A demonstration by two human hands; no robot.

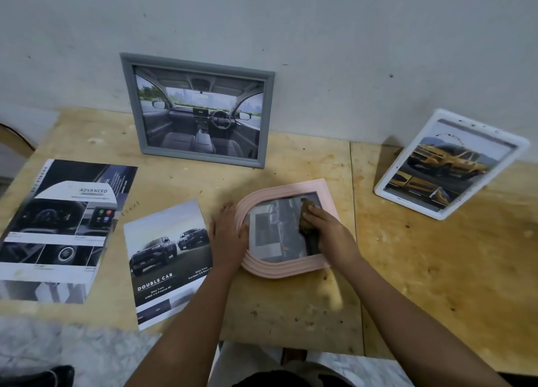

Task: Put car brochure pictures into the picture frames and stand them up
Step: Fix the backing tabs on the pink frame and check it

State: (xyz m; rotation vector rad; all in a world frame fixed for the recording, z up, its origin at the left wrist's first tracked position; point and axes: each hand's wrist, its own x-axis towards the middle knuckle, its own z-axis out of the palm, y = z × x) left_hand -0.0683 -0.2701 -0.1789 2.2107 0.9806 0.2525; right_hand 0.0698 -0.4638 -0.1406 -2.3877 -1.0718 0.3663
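A pink arched frame (pixel 270 196) lies flat on the wooden table with a grey car picture under its glass. My left hand (pixel 228 235) presses on the frame's left rim, fingers spread. My right hand (pixel 326 232) rests on the glass and holds a dark brownish cloth (pixel 308 226) against it. A grey frame (pixel 198 110) with a car-interior picture stands upright against the wall. A white frame (pixel 448 165) with a yellow car picture stands tilted at the right.
A "Double Cab" brochure page (pixel 166 258) lies just left of my left hand. A larger open brochure (pixel 61 226) lies at the far left. The wooden table (pixel 422 270) ends near my body, with marbled floor below.
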